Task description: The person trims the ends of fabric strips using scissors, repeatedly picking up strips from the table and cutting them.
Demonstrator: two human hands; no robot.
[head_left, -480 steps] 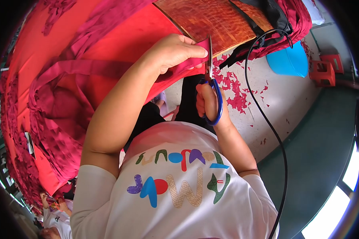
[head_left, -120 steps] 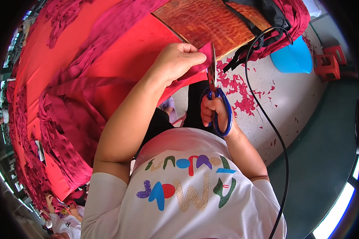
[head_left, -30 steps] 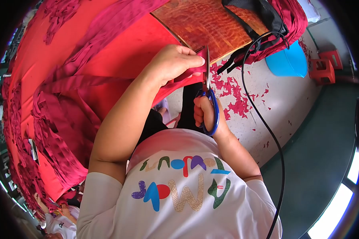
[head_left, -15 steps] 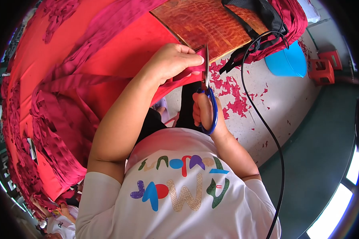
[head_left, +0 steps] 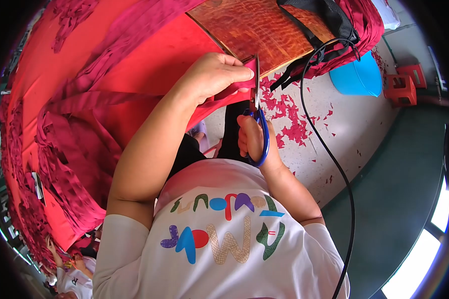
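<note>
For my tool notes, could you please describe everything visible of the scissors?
The scissors have smooth blue handle loops and slim, grey, metal-looking blades meeting at a pivot. The right hand grips the loops, with the blades pointing forward, up the picture. They stand at the edge of the crimson fabric strip; whether the blades are fully closed is hard to tell.

Room lies between the scissors (head_left: 255,102) and the obstructing cable (head_left: 353,212)

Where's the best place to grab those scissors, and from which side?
Probably the blue handles, from the wearer's body side, where the right hand holds the scissors: the loops take fingers, while the metal blades point away, beside the cloth.
</note>
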